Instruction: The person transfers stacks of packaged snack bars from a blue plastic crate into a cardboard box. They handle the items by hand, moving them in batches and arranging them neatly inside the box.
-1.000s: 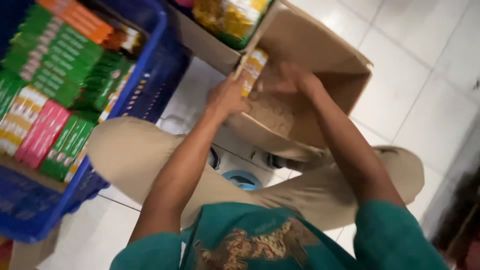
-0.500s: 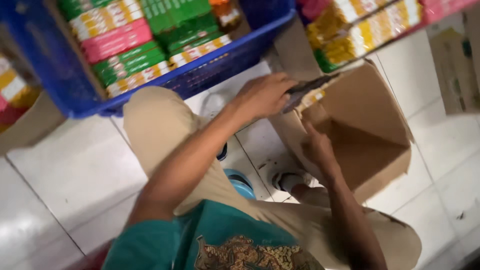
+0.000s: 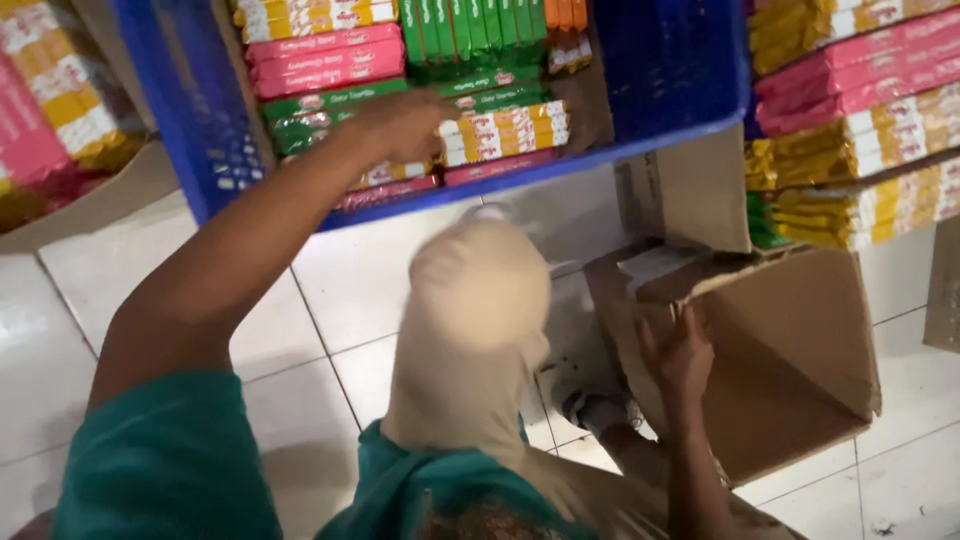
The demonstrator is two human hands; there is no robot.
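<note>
My left hand [image 3: 400, 125] reaches into a blue plastic crate [image 3: 190, 120] and rests on flat snack packs lying in rows: pink ones [image 3: 325, 60], green ones [image 3: 470, 30] and a yellow-and-white one [image 3: 505, 130]. Its fingers are curled and blurred, so I cannot tell whether it grips a pack. My right hand [image 3: 682, 355] lies with fingers spread on the inner wall of an open brown cardboard box [image 3: 800, 340] that is tipped on the floor at the right. My bent knee [image 3: 470, 300] sits between the two.
More stacked pink and yellow packs [image 3: 860, 60] fill cartons at the upper right, and another carton of packs [image 3: 50, 90] stands at the upper left. White tiled floor [image 3: 330, 290] lies under the crate. My foot [image 3: 590, 408] rests beside the box.
My left hand has left the cardboard box and moved up into the blue crate. My right hand stays at the box. The view has swung toward the crate.
</note>
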